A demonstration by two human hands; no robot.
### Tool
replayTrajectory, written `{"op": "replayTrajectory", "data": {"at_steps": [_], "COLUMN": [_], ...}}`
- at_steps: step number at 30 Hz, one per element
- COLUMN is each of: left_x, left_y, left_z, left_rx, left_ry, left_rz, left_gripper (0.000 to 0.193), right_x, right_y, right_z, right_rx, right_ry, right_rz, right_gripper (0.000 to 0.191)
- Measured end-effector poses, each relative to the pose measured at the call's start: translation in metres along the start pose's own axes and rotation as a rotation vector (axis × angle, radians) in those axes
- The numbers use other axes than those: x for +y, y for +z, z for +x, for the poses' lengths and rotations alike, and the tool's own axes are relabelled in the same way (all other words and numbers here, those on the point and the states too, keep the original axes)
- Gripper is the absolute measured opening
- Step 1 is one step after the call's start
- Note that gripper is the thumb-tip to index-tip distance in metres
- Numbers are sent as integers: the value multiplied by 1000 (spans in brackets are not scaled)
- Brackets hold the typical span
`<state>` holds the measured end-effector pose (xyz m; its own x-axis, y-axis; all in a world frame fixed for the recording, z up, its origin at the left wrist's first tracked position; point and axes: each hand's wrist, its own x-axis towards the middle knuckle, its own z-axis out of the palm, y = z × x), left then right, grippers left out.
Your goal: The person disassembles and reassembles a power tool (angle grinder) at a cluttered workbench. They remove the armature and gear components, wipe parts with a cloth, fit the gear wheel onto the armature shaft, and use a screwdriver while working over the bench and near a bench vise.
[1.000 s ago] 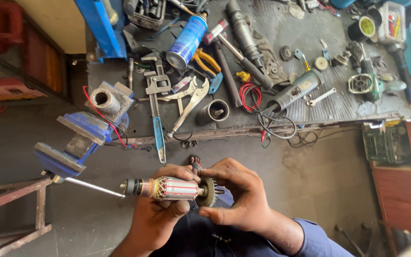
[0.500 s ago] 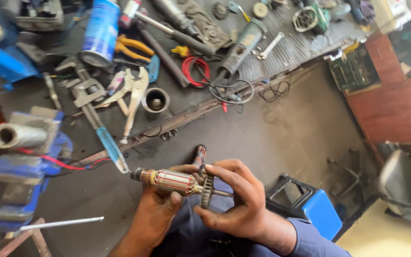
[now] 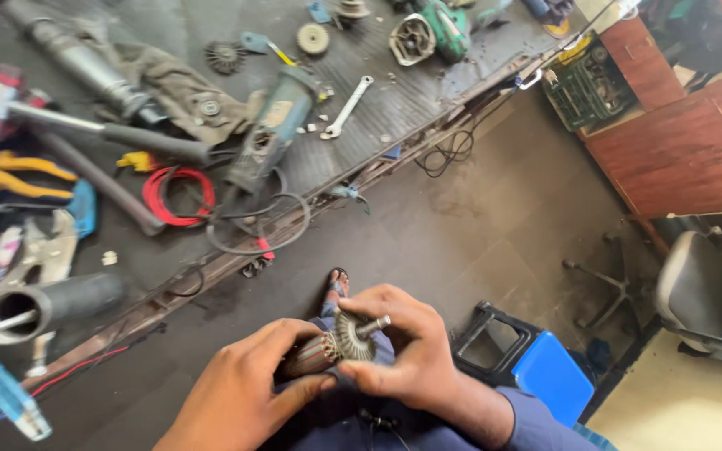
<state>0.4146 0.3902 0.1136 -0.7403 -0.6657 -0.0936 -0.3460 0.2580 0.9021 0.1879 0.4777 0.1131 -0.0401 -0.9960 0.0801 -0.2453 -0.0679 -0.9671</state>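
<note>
**Motor armature held in two bare hands above a cluttered workbench**

The motor armature [image 3: 334,344], a short rotor with copper windings, a toothed fan disc and a steel shaft end, sits low in the centre of the frame, over the person's lap. The left hand [image 3: 248,391] wraps around its winding end from the lower left, fingers closed about the body. The right hand [image 3: 407,351] closes over the fan end from the right, thumb and fingertips pinching near the shaft tip. Both hands grip it firmly.

Beyond the hands, a sandalled foot [image 3: 336,284] rests on the dark, dusty floor [image 3: 461,225]. A blue and black plastic stool [image 3: 536,363] stands just right of the hands.

The workbench [image 3: 394,104] runs diagonally across the upper left, covered with a ribbed dark mat. On it lie an angle grinder [image 3: 271,129], a coil of red wire [image 3: 173,196], a silver spanner [image 3: 347,107], yellow-handled pliers [image 3: 22,171] and a dark metal pipe [image 3: 43,302].

At the right edge stand a reddish wooden cabinet [image 3: 678,159] and a grey office chair [image 3: 704,292].
</note>
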Motion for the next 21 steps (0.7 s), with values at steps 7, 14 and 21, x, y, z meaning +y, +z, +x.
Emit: {"op": "replayTrajectory", "data": {"at_steps": [7,14,21], "left_x": [-3,-25,-78], "left_y": [51,36,-20], "left_z": [36,-23,-88], "left_rx": [189,277,449], "left_ry": [-224,-337,-204], "left_rz": [-470,-1011,-855], "left_gripper": [50,66,65], "right_x": [43,40,17], "right_y": [-46,11,110], "right_z": [43,90,114], "right_rx": [-206,-566,-586], "right_ry": [226,267,265], "right_rz": [788,724,746], "right_gripper": [78,63,74]}}
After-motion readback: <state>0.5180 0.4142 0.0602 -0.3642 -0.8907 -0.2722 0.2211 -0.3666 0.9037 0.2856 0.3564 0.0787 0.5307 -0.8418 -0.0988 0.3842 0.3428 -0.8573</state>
